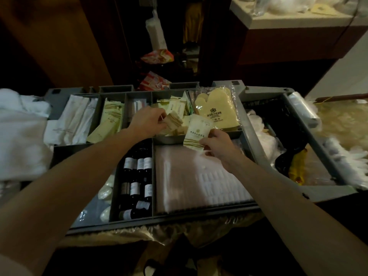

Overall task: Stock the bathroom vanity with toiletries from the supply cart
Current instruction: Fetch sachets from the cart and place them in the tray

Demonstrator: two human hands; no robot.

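Observation:
The grey supply cart tray [250,124] fills the middle of the head view, split into compartments. My left hand [148,122] pinches a small striped sachet [174,121] over the compartment of small packets [175,108]. My right hand [219,145] holds a white sachet with gold stripes [196,132] by its lower edge, just above that compartment's front wall. The pale vanity counter [294,21] stands at the top right, beyond the cart.
Dark toiletry bottles [139,176] lie in a narrow compartment under my left arm. Folded clear bags [199,176] lie right of them. Yellow bagged mitts [217,110] and long cream packets [110,120] fill rear compartments. White towels [20,136] are heaped at left, plastic bags [338,132] at right.

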